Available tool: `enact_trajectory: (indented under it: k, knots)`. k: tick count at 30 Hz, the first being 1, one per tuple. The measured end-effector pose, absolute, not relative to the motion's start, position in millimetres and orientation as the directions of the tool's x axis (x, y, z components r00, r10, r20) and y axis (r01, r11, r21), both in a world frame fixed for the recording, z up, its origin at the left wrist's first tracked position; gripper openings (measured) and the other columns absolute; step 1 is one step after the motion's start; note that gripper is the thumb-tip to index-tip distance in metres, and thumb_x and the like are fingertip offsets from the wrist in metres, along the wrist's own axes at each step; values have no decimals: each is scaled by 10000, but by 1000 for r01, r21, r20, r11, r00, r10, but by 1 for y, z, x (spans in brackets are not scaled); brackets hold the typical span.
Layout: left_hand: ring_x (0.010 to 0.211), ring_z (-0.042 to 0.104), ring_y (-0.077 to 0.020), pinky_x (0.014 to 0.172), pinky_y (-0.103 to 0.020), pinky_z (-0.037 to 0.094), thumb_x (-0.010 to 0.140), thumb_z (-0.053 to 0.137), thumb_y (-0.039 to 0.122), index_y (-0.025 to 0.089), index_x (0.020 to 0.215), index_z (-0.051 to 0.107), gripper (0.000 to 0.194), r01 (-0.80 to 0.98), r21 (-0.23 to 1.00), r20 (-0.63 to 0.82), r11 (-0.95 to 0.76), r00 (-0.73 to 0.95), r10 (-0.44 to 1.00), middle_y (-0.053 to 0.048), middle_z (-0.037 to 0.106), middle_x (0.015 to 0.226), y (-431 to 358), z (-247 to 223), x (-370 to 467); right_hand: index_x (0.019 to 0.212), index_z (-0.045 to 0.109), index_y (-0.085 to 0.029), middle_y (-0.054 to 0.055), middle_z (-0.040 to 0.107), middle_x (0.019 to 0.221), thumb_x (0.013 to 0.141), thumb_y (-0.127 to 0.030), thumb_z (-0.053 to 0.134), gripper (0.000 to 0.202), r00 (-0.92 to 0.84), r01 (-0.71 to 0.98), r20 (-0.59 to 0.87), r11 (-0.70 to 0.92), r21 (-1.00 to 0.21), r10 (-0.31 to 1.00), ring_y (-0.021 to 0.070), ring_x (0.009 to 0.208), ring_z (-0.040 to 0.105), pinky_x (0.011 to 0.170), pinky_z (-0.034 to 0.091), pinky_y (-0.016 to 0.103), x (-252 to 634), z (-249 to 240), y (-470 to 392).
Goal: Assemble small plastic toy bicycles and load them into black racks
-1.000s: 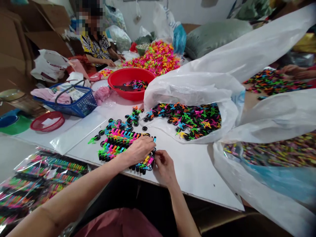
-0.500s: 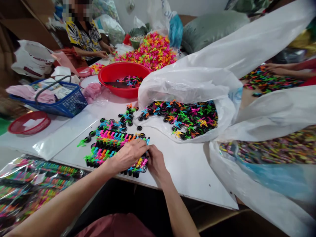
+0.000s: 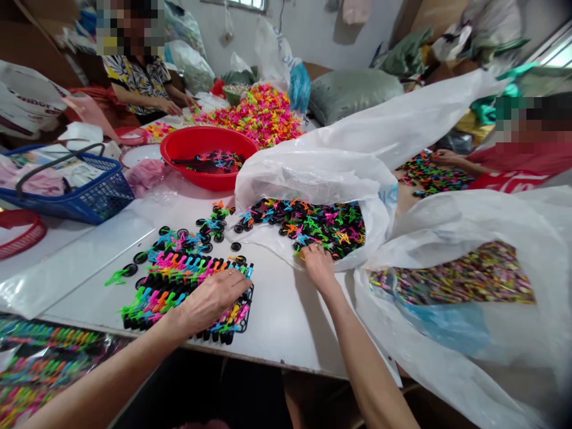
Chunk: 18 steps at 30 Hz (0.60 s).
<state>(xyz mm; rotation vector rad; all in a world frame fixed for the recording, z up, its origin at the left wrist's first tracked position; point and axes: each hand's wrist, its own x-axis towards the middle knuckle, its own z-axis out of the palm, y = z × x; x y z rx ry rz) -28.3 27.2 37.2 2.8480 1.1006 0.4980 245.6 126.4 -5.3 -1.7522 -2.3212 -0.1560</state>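
Note:
Small plastic toy bicycles with black wheels and bright frames stand packed in rows [image 3: 179, 280] at the table's front. My left hand [image 3: 213, 302] lies over the right end of these rows, its fingers closed together on the toys there. My right hand [image 3: 319, 268] is at the mouth of a white plastic bag [image 3: 308, 173], fingers apart and touching the heap of loose toy bicycles [image 3: 330, 226] inside. No toy shows clearly in its grasp, and its fingertips are partly hidden. More loose toy bicycles [image 3: 183, 238] lie just behind the rows.
Behind are a red basin [image 3: 205, 173] and a mound of bright pieces [image 3: 263, 113]. A blue basket [image 3: 102, 193] stands left. Another bag of small pieces [image 3: 465, 277] is at right. Packed toys [image 3: 49, 357] lie lower left. Two other people work at far left and right.
My right hand has left the right end of the rows and moved right and away to the bag's mouth. My left hand stays on the rows. The view has turned a little right.

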Motion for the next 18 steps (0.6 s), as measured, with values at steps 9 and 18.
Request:
enact_trajectory:
  k: [9, 18]
  knots:
    - [922, 561, -204, 816, -344, 453, 889, 406, 161, 175, 1004, 592, 219, 656, 78, 434, -751, 655, 618, -86, 608, 969, 30, 49, -21, 914, 637, -212, 66, 591, 947, 848, -121, 485, 189, -285, 895, 411, 394, -208, 866, 195, 873, 480, 756, 374, 307, 219, -16, 68]
    - [955, 559, -192, 883, -318, 432, 850, 449, 103, 158, 899, 604, 171, 297, 199, 94, -934, 943, 320, -71, 617, 952, 96, 103, 232, 922, 638, -215, 56, 625, 916, 779, -70, 445, 281, 250, 543, 351, 169, -823, 902, 188, 881, 566, 752, 468, 293, 231, -49, -4]
